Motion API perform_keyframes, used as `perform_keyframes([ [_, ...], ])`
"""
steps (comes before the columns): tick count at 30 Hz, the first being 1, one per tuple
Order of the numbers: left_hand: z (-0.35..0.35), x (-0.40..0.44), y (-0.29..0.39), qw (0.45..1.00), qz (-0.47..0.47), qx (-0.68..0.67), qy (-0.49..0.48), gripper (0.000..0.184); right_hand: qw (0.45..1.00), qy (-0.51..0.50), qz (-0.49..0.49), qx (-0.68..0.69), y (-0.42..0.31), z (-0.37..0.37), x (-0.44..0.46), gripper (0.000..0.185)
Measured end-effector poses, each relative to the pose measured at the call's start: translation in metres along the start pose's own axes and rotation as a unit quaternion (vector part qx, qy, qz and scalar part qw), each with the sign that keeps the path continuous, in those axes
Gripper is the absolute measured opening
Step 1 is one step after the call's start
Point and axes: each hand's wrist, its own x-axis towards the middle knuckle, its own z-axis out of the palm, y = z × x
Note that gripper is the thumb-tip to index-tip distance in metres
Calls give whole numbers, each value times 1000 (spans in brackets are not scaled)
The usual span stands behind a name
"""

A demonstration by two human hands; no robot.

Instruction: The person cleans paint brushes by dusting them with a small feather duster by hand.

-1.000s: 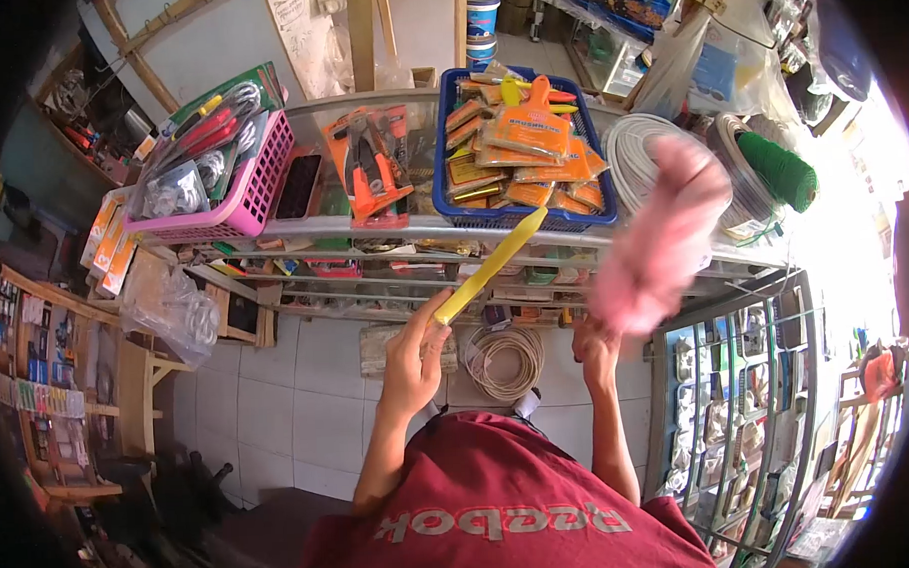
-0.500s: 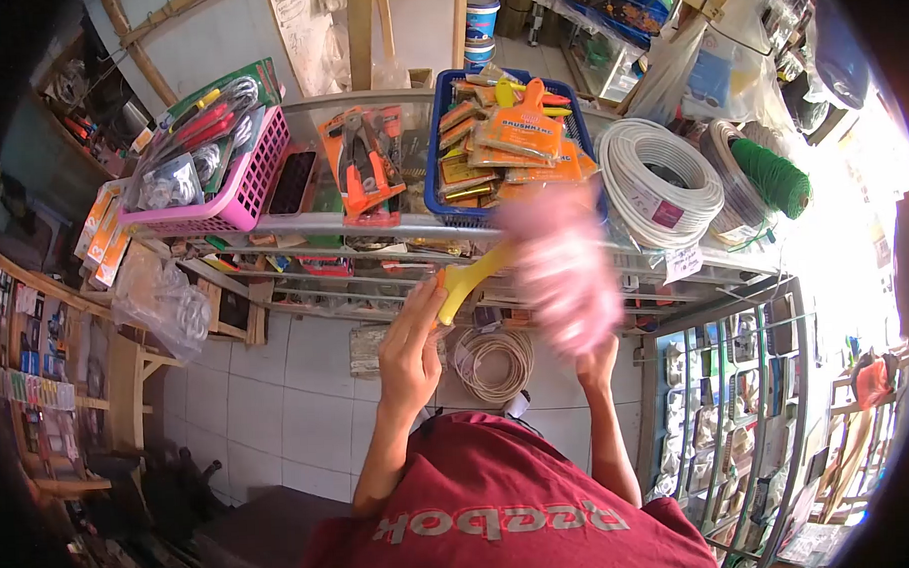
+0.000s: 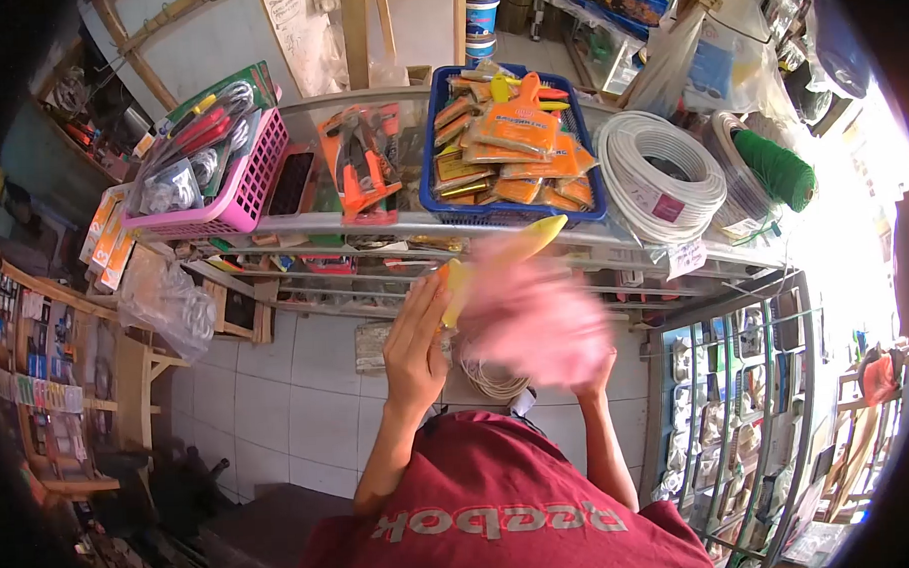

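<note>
My left hand [image 3: 416, 335] is closed on what looks like a paintbrush [image 3: 541, 237] with a yellow handle and a bit of orange near the fingers. The handle slants up to the right, its middle covered by a pink cloth [image 3: 541, 326]. That cloth is blurred by motion and hangs from my right hand [image 3: 593, 372], which is closed on its lower right edge. Just beyond both hands, a blue basket [image 3: 597, 207] on the glass counter holds a pile of orange-packed brushes [image 3: 517, 132], some with yellow handles.
Left on the counter [image 3: 412, 223] stand a pink basket [image 3: 256, 181] of packaged goods, a dark phone [image 3: 292, 183] and packed pliers [image 3: 355, 167]. White cable coils [image 3: 661, 177] and a green roll [image 3: 774, 169] lie right. A glass cabinet [image 3: 729, 405] stands at my right.
The pink cloth has swung down and left across the yellow handle, whose tip now shows above it. My left hand has hardly moved; the right hand stays low at the cloth's edge.
</note>
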Motion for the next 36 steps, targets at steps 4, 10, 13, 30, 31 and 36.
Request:
perform_keyframes([
  [4, 4, 0, 2, 1000, 6, 0, 10, 44, 968, 83, 180, 151, -31, -1, 11, 26],
  [10, 9, 3, -2, 1000, 22, 12, 9, 43, 978, -109, -19, -177, -1, -11, 3, 20],
  [13, 10, 0, -2, 1000, 16, 6, 11, 43, 992, 87, 42, 84, -6, 5, 8, 24],
  [30, 9, -23, -1, 999, -28, -37, -20, 39, 979, -180, 29, -94, -6, -11, 12, 14],
  [31, 12, -20, 3, 997, -47, -57, -11, 39, 993, -112, 31, 18, 0, -3, 12, 14],
  [36, 14, -20, 9, 997, -33, -72, -12, 39, 992, -111, 10, 54, 21, 8, 1, 22],
])
